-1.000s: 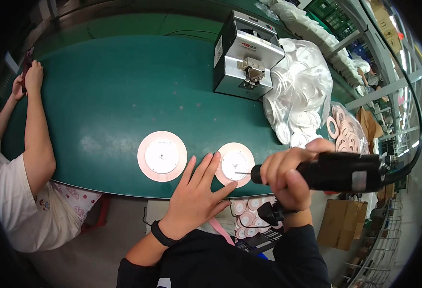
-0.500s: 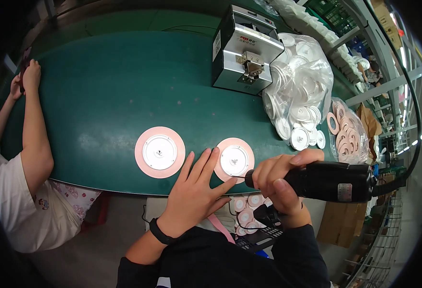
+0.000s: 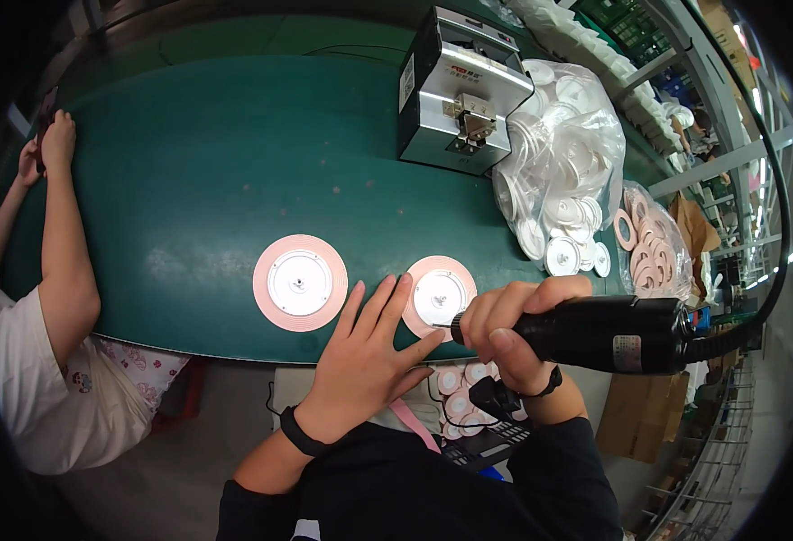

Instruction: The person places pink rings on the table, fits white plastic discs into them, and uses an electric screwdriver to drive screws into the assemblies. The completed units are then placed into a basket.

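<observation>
My right hand (image 3: 516, 335) is wrapped round a black electric screwdriver (image 3: 595, 335), its thin bit pointing left at the lower edge of a disc's white centre. That disc (image 3: 422, 335), pink-rimmed and round, lies flat on the green table near the front edge. My left hand (image 3: 367, 356) lies with fingers spread; its fingertips and thumb touch the disc's left and lower rim. To its left rests a second pink-rimmed disc (image 3: 264, 284), untouched, with a small metal piece at its white middle. Whether the bit sits in a screw is too small to tell.
A silver-black box-shaped machine (image 3: 455, 117) stands at the back. Beside it a clear bag (image 3: 559, 135) spills white discs; a further bag holds pink rings (image 3: 654, 257). A thick cable (image 3: 780, 270) arcs down on the right. At the far left another person's hands (image 3: 58, 140) hold a dark object.
My right hand and the screwdriver have shifted slightly left and up, bringing the bit further over the disc's white centre. My left hand stays nearly in place.
</observation>
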The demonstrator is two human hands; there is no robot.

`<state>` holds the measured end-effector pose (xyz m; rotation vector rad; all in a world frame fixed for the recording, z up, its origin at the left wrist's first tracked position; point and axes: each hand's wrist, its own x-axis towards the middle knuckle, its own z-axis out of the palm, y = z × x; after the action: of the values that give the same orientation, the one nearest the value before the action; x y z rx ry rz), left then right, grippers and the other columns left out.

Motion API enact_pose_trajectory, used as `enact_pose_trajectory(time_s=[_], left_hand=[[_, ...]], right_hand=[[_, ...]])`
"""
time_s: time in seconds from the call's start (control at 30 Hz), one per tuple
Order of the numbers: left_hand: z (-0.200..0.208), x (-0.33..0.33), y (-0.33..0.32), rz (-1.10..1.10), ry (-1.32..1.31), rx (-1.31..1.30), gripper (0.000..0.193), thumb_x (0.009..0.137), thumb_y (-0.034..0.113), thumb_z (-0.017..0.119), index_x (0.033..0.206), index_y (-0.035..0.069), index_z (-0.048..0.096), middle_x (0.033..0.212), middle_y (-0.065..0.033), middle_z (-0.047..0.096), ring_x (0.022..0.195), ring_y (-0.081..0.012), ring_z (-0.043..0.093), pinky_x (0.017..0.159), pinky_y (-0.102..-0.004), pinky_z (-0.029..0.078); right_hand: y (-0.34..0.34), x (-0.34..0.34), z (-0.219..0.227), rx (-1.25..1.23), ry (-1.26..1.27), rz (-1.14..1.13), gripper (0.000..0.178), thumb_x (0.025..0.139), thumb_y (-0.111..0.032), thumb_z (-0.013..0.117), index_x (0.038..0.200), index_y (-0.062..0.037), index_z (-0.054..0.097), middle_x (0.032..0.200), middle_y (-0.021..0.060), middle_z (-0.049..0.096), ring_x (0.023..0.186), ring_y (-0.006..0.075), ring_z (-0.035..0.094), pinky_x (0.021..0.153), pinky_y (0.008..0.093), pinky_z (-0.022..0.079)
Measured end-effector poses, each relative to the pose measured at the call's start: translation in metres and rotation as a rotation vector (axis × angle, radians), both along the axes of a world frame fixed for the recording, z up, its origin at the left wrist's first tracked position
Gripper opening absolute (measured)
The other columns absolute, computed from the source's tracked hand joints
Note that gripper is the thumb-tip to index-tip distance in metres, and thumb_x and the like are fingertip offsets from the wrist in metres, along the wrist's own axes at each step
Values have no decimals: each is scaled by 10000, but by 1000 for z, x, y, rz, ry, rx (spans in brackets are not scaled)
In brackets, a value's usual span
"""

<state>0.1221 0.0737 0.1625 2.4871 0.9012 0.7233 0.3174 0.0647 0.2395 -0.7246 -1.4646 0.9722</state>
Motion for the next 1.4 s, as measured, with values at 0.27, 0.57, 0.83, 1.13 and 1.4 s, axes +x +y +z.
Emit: enact_pose_trajectory(time_s=[0.27,0.57,0.83,1.13,1.4], left_hand=[[0,0,-1,-6,-9,32,505,794,366,827,1282,286,725,1585,-237,432,1465,-391,426,1217,-569,303],[1,2,-7,-19,8,40,499,812,374,820,1285,247,723,1581,-237,441,1447,-420,440,1208,-618,290],[15,41,-55,-369,-147,34,509,815,344,813,1273,153,698,1560,-210,477,1416,-435,460,1176,-699,265],[10,-44,-4,516,231,93,572,843,406,796,1370,223,670,1600,-257,394,1468,-414,393,1185,-703,236],[-5,0,-10,78,111,73,579,863,400,778,1420,326,636,1621,-214,390,1485,-433,368,1182,-703,231]], right_hand=[[-4,-3,-5,33,57,-57,370,947,-30,631,1111,-149,322,706,54,501,534,173,500,572,383,502],[-67,24,52,258,346,-150,429,956,-107,673,1271,-115,381,640,17,549,472,164,533,509,335,525],[-115,51,78,611,263,-360,420,955,-122,666,1282,-74,406,636,2,548,426,135,528,434,260,490],[-68,49,63,612,326,-496,580,949,-113,655,1453,-61,373,792,42,540,543,145,526,514,285,481],[1,56,61,320,271,-316,535,988,-91,574,1481,-99,367,779,51,474,550,153,465,559,353,473]])
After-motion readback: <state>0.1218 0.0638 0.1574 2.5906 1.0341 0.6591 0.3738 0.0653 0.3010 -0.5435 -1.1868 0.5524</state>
